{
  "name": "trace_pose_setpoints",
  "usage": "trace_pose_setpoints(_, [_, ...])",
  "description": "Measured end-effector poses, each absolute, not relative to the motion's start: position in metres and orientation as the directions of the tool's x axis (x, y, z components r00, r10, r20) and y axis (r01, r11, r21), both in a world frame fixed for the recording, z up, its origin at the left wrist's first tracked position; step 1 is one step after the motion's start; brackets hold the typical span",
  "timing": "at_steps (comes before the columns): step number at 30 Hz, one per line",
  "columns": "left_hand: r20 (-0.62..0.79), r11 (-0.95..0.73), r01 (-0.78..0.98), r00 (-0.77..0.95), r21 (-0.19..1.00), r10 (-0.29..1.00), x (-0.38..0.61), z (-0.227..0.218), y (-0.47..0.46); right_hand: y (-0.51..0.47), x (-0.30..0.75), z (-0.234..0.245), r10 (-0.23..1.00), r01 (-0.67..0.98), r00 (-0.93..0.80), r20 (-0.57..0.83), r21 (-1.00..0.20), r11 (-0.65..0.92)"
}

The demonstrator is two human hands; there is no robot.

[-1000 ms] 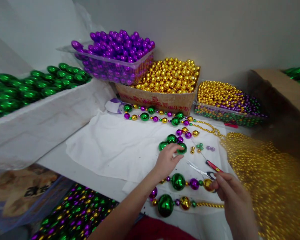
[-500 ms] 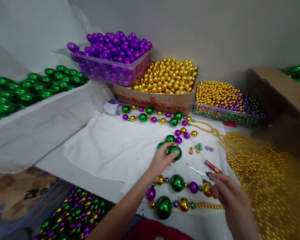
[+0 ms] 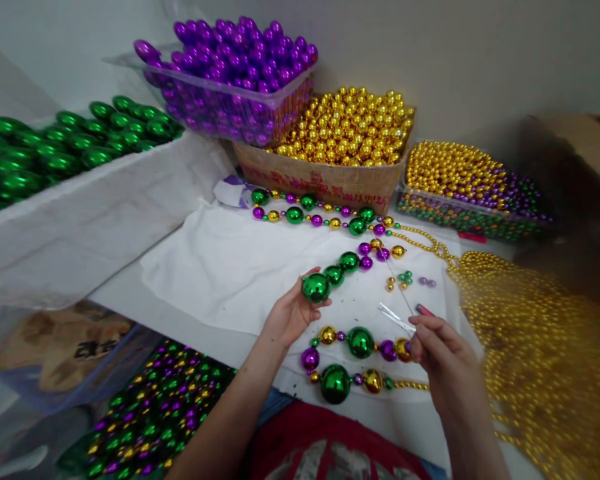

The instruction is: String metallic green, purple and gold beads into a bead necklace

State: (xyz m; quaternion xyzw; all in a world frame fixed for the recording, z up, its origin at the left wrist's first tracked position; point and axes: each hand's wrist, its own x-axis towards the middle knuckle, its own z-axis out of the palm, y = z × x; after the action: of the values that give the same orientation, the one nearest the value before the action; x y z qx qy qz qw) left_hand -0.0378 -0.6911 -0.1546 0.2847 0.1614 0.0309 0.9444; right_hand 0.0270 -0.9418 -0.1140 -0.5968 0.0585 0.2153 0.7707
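Note:
My left hand [image 3: 293, 313] is closed around a large shiny green bead [image 3: 316, 287], palm turned up. Two more green beads [image 3: 341, 268] lie just beyond it on the white cloth [image 3: 205, 267]. My right hand [image 3: 443, 353] has thumb and forefinger pinched together; what they hold, if anything, is hidden. Its fingertips cover the handles of small scissors [image 3: 395, 317] and part of a red handle [image 3: 424, 309], near a thin straight wire [image 3: 397, 283]. Below them, a strand of large beads [image 3: 360, 343] in green, gold and purple passes beside the right fingers.
A second beaded strand [image 3: 294, 215] lies at the back. Loose small beads [image 3: 405, 277] dot the cloth. Behind stand a tub of purple beads [image 3: 240, 87], a carton of gold beads [image 3: 350, 177] and a mixed tub [image 3: 475, 217]. Gold bead chains [image 3: 540, 347] heap at right.
My left hand has moved left and toward me, turning palm up with a green bead. My right hand has shifted up to the scissors and red handle. The camera view has tilted down.

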Motion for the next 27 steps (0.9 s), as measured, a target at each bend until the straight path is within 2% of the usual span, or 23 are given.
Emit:
trace_pose_setpoints(3, [-0.274,0.882,0.05,0.957,0.469,0.091,-0.036,-0.15,-0.696,-0.943,0.031,-0.105,0.3,-0.371,0.906,-0.299,-0.903,0.219])
trace_pose_setpoints(7, [-0.27,0.913,0.03,0.959,0.406,0.089,-0.037,-0.139,-0.699,-0.945,0.043,-0.069,0.418,-0.314,0.893,-0.17,-0.898,0.307])
trace_pose_setpoints(10, [-0.237,0.906,-0.014,0.964,0.422,0.125,-0.042,-0.13,-0.698,-0.937,0.053,-0.036,0.478,-0.247,0.877,-0.052,-0.901,0.356])
trace_pose_setpoints(13, [-0.17,0.864,-0.062,0.971,0.499,0.168,-0.047,-0.121,-0.696,-0.917,0.059,-0.018,0.543,-0.203,0.84,0.0,-0.927,0.314])
trace_pose_setpoints(17, [-0.139,0.838,-0.081,0.973,0.539,0.184,-0.053,-0.118,-0.691,-0.89,0.054,-0.031,0.581,-0.148,0.813,-0.021,-0.974,0.172])
trace_pose_setpoints(20, [-0.209,0.855,-0.118,0.944,0.505,0.254,-0.055,-0.128,-0.686,-0.888,0.041,-0.055,0.58,-0.026,0.812,-0.064,-0.997,-0.073])
trace_pose_setpoints(23, [-0.292,0.844,-0.158,0.892,0.513,0.344,-0.056,-0.144,-0.678,-0.9,0.028,-0.08,0.599,0.084,0.79,-0.131,-0.945,-0.317])
trace_pose_setpoints(27, [-0.364,0.828,-0.159,0.842,0.538,0.398,-0.054,-0.161,-0.669,-0.917,0.019,-0.102,0.666,0.145,0.711,-0.227,-0.879,-0.454])
